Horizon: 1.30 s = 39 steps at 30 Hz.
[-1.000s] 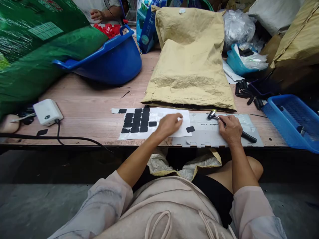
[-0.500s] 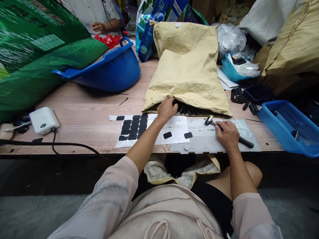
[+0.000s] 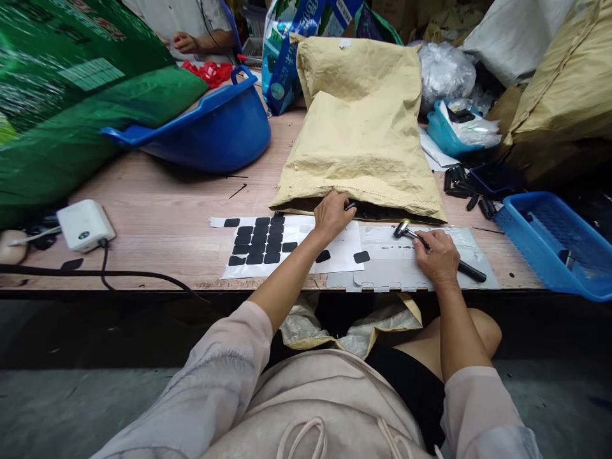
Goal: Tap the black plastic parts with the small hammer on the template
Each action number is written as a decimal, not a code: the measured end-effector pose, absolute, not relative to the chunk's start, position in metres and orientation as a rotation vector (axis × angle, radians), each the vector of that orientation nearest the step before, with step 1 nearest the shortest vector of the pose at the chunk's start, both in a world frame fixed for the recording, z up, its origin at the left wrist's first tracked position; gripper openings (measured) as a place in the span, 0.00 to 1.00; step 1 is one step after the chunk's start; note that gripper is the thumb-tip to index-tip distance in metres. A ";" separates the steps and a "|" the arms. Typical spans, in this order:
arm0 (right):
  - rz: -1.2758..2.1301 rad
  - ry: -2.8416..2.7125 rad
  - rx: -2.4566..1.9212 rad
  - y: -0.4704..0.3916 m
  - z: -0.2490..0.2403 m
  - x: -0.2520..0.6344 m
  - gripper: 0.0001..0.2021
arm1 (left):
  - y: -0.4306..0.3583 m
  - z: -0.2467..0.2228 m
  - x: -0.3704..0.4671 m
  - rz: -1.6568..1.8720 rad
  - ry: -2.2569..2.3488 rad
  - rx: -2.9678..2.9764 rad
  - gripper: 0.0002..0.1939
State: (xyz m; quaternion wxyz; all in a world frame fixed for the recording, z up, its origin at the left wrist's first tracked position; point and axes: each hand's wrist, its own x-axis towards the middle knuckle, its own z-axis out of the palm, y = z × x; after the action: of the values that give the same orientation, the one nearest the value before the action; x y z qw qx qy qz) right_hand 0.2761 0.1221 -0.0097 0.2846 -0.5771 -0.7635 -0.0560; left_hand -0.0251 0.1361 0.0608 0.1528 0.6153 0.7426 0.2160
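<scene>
My left hand is at the mouth of a tan paper sack, its fingers closed on a small black piece. Other dark pieces lie in shadow inside the mouth. Below that hand is a white sheet with rows of black rounded patches, a few of them set apart. My right hand is wrapped round the black handle of a small hammer, whose metal head points left. The hammer rests over a grey plate at the table's front edge.
A blue basin stands at the back left beside a green bag. On the right are a blue basket and loose black parts. A white box with a cable sits left. Across the table is another person's hand.
My left hand has drawn slightly right and back out of the sack's mouth, with a black piece now showing in its fingers. My right hand and the hammer have stayed put.
</scene>
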 end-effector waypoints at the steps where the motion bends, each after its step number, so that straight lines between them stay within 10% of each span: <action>1: -0.147 -2.045 -1.543 0.122 -0.010 0.276 0.13 | 0.127 0.059 -0.026 0.651 2.067 1.794 0.06; 39: -0.033 -2.034 -1.148 0.040 0.024 0.205 0.17 | 0.080 0.008 -0.003 0.695 1.623 2.008 0.10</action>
State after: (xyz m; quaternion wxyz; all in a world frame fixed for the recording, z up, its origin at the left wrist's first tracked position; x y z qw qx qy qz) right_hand 0.2054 0.0399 0.0235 0.3919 -0.4523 -0.8010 -0.0128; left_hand -0.0025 0.0802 0.0081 0.2320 0.7305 0.5904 0.2530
